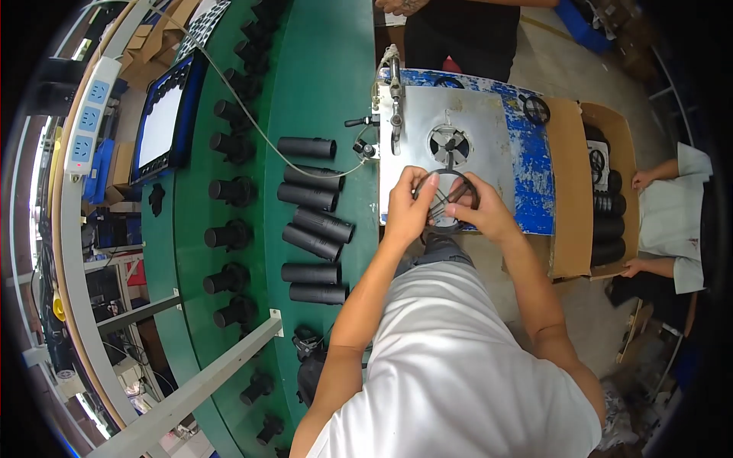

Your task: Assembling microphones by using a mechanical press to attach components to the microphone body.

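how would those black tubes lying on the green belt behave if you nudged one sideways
The black tubes are round and lie on their sides on the green belt, so one would probably roll. They look rigid and hollow, likely light for their size. Packed close together, a nudged one would likely bump its neighbour.

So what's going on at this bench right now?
A person in a white shirt holds a black ring-shaped part with crossed spokes in both hands: the left hand grips its left side, the right hand its right. They hold it just over the metal fixture plate, below the plate's round fan-like opening. Black cylindrical tubes lie in a row on the green conveyor to the left. A cardboard box of black parts sits to the right, where another person's hands rest.
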A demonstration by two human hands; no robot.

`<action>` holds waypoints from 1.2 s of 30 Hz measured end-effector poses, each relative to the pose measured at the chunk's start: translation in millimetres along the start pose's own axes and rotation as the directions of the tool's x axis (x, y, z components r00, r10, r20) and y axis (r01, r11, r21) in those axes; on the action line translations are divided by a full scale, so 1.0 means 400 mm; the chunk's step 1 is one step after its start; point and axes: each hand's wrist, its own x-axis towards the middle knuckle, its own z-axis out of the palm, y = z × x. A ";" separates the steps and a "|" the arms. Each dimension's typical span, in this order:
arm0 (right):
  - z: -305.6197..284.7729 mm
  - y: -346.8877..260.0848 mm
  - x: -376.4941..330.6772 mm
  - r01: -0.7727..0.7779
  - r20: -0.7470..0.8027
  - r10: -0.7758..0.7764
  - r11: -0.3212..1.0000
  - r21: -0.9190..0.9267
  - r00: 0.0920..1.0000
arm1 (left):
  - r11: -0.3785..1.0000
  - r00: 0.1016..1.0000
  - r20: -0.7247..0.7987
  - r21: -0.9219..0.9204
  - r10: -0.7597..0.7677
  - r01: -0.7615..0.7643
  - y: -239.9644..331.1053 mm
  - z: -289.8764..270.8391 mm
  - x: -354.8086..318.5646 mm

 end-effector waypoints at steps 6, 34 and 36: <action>-0.049 0.081 0.046 0.026 -0.207 -0.021 0.999 0.019 0.978 | 0.991 0.991 0.096 0.089 0.096 -0.104 -0.068 0.039 0.046; -0.196 0.152 0.218 0.079 -0.062 -0.468 0.276 -0.958 0.882 | 0.553 0.899 0.184 0.734 0.397 -0.394 -0.141 -0.043 0.234; -0.198 0.152 0.210 0.068 -0.065 -0.456 0.269 -0.961 0.888 | 0.729 0.949 -0.016 0.645 0.314 -0.230 -0.062 -0.070 0.194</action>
